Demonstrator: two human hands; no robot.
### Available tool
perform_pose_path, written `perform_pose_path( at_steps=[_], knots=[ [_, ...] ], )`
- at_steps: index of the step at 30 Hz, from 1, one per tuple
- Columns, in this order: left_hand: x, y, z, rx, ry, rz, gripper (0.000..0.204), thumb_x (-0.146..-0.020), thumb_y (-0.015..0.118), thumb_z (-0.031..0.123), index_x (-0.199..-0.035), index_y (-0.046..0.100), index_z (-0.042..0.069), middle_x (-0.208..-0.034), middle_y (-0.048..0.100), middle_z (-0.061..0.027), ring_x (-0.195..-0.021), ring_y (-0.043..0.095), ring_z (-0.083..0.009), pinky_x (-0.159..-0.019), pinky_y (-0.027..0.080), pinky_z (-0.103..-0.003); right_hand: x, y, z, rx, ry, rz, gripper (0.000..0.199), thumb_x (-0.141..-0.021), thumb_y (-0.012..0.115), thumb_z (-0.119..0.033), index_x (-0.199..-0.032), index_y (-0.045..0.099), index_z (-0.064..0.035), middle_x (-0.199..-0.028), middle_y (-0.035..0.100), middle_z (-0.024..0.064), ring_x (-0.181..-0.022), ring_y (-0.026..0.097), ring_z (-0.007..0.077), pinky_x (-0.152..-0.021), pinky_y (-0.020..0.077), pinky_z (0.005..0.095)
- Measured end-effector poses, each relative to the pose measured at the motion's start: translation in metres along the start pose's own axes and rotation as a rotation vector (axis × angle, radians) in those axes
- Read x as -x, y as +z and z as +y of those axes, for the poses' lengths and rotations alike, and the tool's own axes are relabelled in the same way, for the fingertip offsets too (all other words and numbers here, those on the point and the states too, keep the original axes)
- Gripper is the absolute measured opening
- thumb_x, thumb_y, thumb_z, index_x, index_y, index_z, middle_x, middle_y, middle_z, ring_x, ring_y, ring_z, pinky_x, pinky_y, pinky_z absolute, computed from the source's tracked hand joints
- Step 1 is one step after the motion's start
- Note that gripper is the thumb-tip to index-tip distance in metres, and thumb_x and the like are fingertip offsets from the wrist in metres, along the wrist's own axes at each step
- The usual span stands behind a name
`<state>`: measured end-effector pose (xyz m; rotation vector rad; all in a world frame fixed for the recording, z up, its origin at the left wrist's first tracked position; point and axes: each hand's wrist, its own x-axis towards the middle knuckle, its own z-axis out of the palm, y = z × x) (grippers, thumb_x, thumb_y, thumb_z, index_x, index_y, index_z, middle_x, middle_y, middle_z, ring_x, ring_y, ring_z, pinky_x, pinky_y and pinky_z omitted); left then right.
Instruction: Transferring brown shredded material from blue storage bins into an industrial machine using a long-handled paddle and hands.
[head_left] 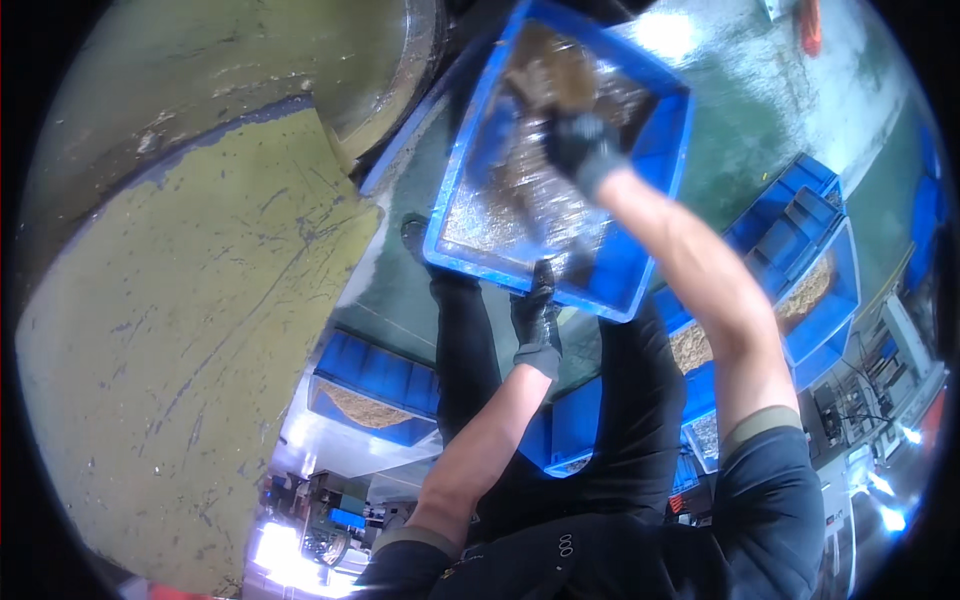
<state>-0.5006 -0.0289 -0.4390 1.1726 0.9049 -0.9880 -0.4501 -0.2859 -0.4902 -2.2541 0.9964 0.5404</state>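
Observation:
A blue plastic bin is held tilted in front of me, its bottom covered with small shiny metal pieces. My left hand, in a dark glove, grips the bin's near rim from below. My right hand, also gloved, reaches inside the bin and rests on the pile of metal pieces near its far end.
A large worn yellow-green machine surface fills the left. Several other blue bins, some holding tan pieces, stand on the wet green floor below. My dark trousers and shoe show beneath the bin.

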Motion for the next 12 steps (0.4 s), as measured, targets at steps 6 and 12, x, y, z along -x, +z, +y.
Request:
perform_pose_path(
  at_steps=[6, 12],
  knots=[
    [-0.007, 0.009, -0.013, -0.283, -0.103, 0.034, 0.063, -0.073, 0.067, 0.006, -0.131, 0.046, -0.004, -0.131, 0.052, -0.0139, -0.120, 0.051, -0.0242, -0.100, 0.043, -0.034, 0.086, 0.124, 0.013, 0.165, -0.309, -0.127, 0.031, -0.086, 0.047, -0.017, -0.109, 0.056, 0.0011, -0.095, 0.067, 0.0151, -0.085, 0.067, 0.0286, -0.071, 0.0520, 0.0439],
    [0.004, 0.019, -0.009, -0.114, -0.054, 0.020, 0.049, -0.078, 0.066, 0.003, -0.126, 0.054, 0.003, -0.108, 0.060, -0.0009, -0.088, 0.057, -0.0103, -0.068, 0.046, -0.025, -0.011, 0.065, 0.048, 0.219, -0.235, 0.076, 0.033, -0.091, 0.040, -0.015, -0.115, 0.056, 0.0015, -0.111, 0.063, 0.0212, -0.095, 0.065, 0.0308, -0.076, 0.0539, 0.0407]
  ],
)
